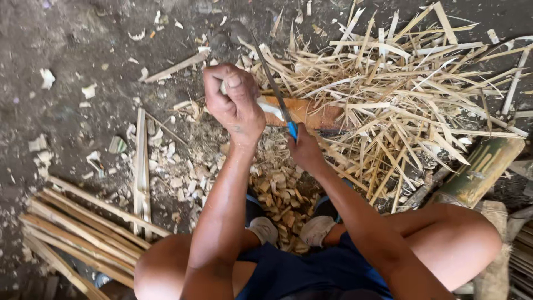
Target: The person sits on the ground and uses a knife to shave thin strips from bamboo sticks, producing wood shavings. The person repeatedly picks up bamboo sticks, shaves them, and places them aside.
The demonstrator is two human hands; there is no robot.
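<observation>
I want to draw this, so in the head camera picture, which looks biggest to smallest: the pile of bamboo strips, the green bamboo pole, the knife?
1. Pile of bamboo strips, by far the biggest.
2. Green bamboo pole and knife: too close to rank. The pole looks thicker, but runs partly out of sight; the knife looks long and thin, its handle hidden in the right hand.

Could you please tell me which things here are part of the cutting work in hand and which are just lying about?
In use: left hand gripping a small bamboo piece; right hand holding the blue-handled knife; wooden block.

Lying about: bamboo splinters, stacked strips, green bamboo section, chips.
</observation>
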